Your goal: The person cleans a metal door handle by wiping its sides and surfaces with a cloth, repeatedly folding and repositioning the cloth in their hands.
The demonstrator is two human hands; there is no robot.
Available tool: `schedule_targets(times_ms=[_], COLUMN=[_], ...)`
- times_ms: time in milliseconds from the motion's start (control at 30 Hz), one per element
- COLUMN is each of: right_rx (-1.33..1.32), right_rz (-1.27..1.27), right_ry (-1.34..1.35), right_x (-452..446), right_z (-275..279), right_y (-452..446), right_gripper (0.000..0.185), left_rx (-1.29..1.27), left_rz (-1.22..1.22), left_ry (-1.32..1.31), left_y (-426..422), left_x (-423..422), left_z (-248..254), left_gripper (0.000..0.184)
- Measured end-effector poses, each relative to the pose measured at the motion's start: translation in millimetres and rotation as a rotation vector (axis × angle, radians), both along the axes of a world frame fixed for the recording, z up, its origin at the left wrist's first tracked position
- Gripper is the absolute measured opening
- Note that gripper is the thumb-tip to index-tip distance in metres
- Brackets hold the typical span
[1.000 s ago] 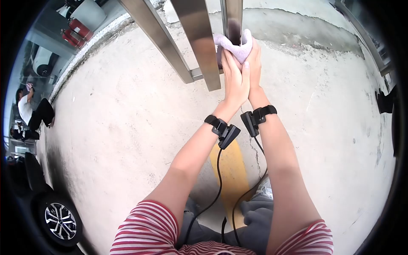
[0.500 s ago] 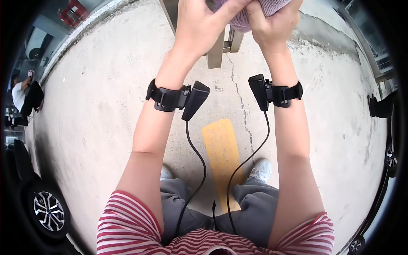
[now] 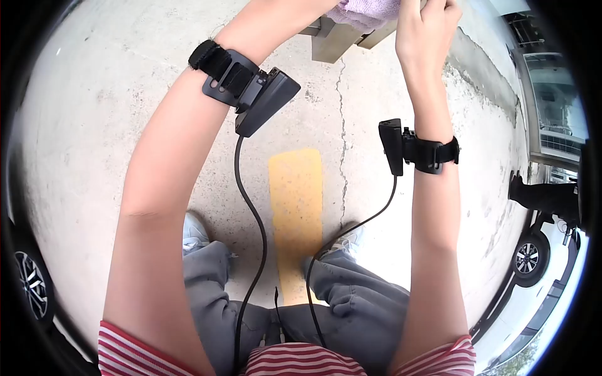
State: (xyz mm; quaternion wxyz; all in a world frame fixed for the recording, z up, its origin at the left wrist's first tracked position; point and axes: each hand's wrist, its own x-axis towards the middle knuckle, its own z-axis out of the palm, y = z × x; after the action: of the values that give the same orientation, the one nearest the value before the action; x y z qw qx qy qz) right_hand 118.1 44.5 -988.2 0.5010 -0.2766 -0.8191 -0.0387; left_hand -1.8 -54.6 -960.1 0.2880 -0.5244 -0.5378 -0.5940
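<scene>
At the top edge, a light purple towel (image 3: 370,14) lies against a brownish metal frame (image 3: 335,45). My left hand (image 3: 304,12) reaches to the towel's left side and holds it; its fingertips are beyond the top edge. Just right of the towel is my right hand (image 3: 429,34), upright with loosely bent fingers apart and no towel visible in them. The top edge cuts off part of these fingers. Each wrist wears a black strap with a cabled black device, one on the left (image 3: 266,100) and one on the right (image 3: 391,147).
A yellow stripe (image 3: 296,219) and a long crack (image 3: 343,131) mark the concrete floor. Wheels of parked cars show at the left (image 3: 30,285) and right (image 3: 530,258). A person's dark-clothed leg (image 3: 549,197) is at the far right. Cables hang between my forearms.
My view has shifted and turned. My left forearm now slants toward the right with the towel. My right hand has come away from the towel, to its right.
</scene>
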Motion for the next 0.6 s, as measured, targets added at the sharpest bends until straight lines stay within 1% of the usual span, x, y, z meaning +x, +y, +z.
schedule_targets(times_ms=[100,133,200,233,267,300,333,367,400,433,467,500,533,567,600], right_rx=[-0.482,-0.475,-0.649,-0.719,-0.811,-0.767,-0.714,-0.649,-0.665,-0.617,-0.572,-0.526,-0.509,-0.454,-0.400], right_rz=[0.195,0.251,0.383,0.454,0.395,0.413,0.432,0.455,0.559,0.550,0.549,0.548,0.465,0.408,0.349], right_ry=[-0.095,0.031,0.088,0.130,0.120,0.163,0.203,0.246,0.350,0.339,0.329,0.318,0.299,0.358,0.416], right_x=[14,10,9,5,2,-1,-5,-11,-18,-20,-21,-25,-28,-34,-42], right_z=[14,-2,-10,-9,-7,-12,-16,-19,-28,-28,-25,-22,-35,-44,-53], right_y=[-18,-12,-18,-21,-27,-32,-34,-32,-25,-30,-40,-45,-30,-28,-30], right_gripper=[0.045,0.045,0.044,0.043,0.044,0.044,0.044,0.044,0.049,0.050,0.052,0.054,0.063,0.065,0.067], left_rx=[0.052,0.058,0.087,0.156,0.214,0.259,0.151,0.110,0.072,0.034,-0.007,-0.016,-0.015,-0.008,-0.065], left_rz=[-0.006,-0.010,-0.040,-0.103,-0.163,-0.218,-0.112,-0.088,-0.062,-0.032,-0.075,-0.092,-0.113,-0.137,-0.161], left_ry=[-0.059,-0.086,-0.119,-0.121,-0.130,-0.155,-0.126,-0.099,-0.071,-0.041,-0.072,-0.094,-0.114,-0.135,-0.177], left_y=[-2,-4,-2,7,12,11,7,10,12,13,11,9,9,10,8], left_x=[4,4,2,-4,-7,-8,-9,-9,-8,-7,-6,-3,1,6,12], left_z=[-10,-18,-31,-38,-42,-49,-59,-65,-71,-75,-81,-88,-93,-100,-109], left_gripper=[0.033,0.033,0.033,0.031,0.029,0.028,0.021,0.019,0.018,0.016,0.024,0.026,0.028,0.031,0.038])
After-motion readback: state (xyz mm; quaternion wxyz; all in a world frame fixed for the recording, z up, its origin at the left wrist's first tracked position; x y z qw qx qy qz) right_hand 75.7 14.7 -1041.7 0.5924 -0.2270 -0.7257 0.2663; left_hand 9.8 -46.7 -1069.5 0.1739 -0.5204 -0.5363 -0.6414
